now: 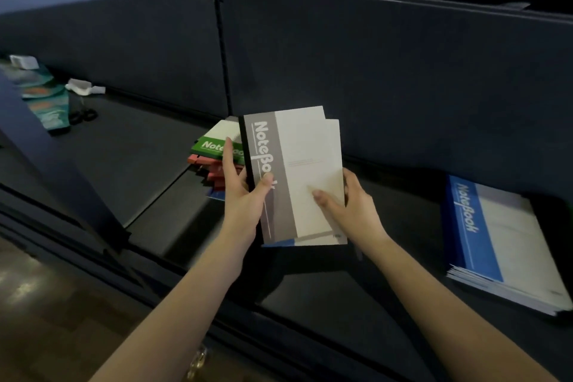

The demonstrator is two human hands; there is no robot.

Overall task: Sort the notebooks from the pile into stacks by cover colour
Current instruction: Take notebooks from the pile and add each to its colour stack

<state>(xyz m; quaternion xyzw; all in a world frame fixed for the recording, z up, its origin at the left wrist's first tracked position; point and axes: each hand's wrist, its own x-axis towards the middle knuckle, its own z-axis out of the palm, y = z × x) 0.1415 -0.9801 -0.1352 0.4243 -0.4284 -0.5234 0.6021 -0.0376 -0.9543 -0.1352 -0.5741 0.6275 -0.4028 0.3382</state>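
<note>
On the far left of the dark surface lie some teal packets, a crumpled white paper and a pair of black-handled scissors, well apart from everything I am handling. Further in, close to the partition, sits the pile. A green notebook lies on top, with red covers fanned out unevenly beneath it and a bit of blue at the bottom.

My left hand is just in front of that pile. Its fingers wrap behind the black spine of the grey notebook, and my thumb presses down on the grey band of the cover. I hold that notebook upright and raised above the surface, its cover facing me. A second notebook sits behind it. Its edge peeks out along the right, and a blue sliver shows at the bottom.

My right hand grips the opposite edge, thumb flat on the white part of the cover and the fingers curled round behind, out of sight.

At the far right, the blue stack rests on the surface, its notebooks slightly stepped, apart from my hands.
</note>
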